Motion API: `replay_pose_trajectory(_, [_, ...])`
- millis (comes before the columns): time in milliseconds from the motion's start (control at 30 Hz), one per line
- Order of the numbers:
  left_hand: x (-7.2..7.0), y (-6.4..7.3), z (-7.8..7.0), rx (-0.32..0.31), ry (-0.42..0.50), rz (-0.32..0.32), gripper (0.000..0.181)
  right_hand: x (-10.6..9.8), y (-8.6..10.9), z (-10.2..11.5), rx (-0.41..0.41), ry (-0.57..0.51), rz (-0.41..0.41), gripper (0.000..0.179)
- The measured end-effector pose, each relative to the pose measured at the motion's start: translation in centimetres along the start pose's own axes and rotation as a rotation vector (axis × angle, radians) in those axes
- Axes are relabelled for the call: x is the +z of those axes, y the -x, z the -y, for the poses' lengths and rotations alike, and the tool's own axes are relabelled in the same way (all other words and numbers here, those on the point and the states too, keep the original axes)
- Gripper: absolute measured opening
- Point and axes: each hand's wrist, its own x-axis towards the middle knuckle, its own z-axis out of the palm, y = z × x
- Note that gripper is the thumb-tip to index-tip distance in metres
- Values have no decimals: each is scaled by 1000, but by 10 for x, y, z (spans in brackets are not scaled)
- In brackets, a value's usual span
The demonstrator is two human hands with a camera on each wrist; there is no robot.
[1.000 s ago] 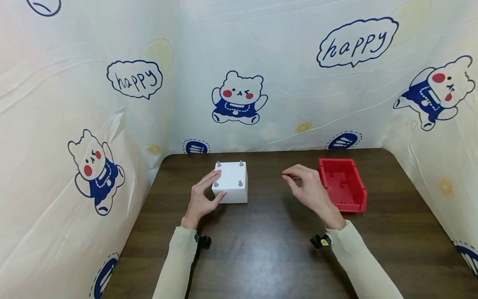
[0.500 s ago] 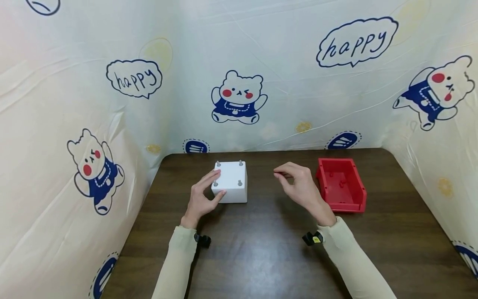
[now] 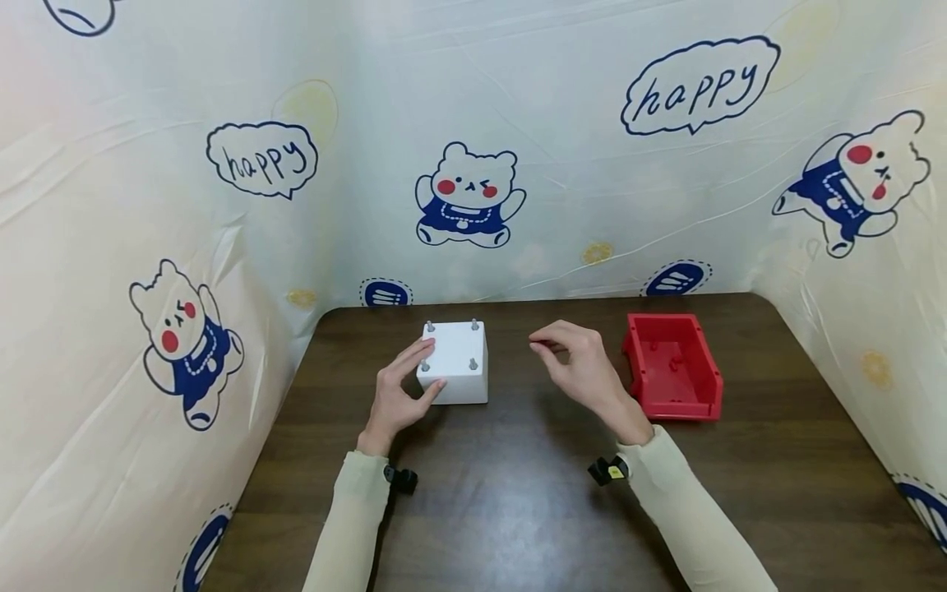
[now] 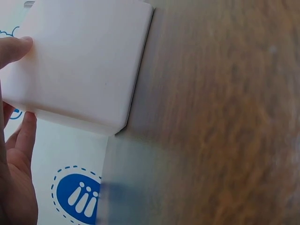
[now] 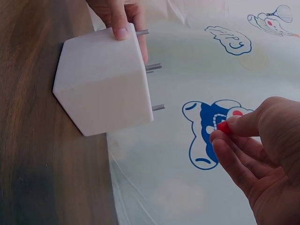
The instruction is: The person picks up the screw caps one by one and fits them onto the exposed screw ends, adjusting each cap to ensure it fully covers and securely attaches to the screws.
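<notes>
our right hand (image 3: 588, 378) pinches a small red piece (image 5: 224, 127); our left hand (image 3: 397, 404) grips the white block (image 3: 459, 388), four bolts (image 3: 473, 364) upright on it; we're probably mid-fitting, so next calls for lining piece over bolt; the table (image 3: 518, 469) leaves room between hands, its far edge near behind the block

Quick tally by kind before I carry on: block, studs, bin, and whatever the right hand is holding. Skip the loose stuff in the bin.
White block: 1
Metal studs, standing up from the block's top: 4
Red bin: 1
Small red piece, pinched in the right hand: 1
Total: 7
</notes>
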Motion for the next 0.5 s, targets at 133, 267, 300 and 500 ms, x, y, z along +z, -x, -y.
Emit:
replay_pose_trajectory(133, [-1,0,0,3,-9,1,60,3,-1,1,11,-3,9,18])
replay_pose_trajectory(267, [-1,0,-1,16,-14,-2,60,6,-2,1,11,-11,13,19])
replay_pose_trajectory(300, [-1,0,-1,15,-11,-1,60,6,-2,1,9,-14,11,19])
replay_pose_trajectory(500, [2,1,10,-7,13,0,61,8,-3,1,15,-19,2,18])
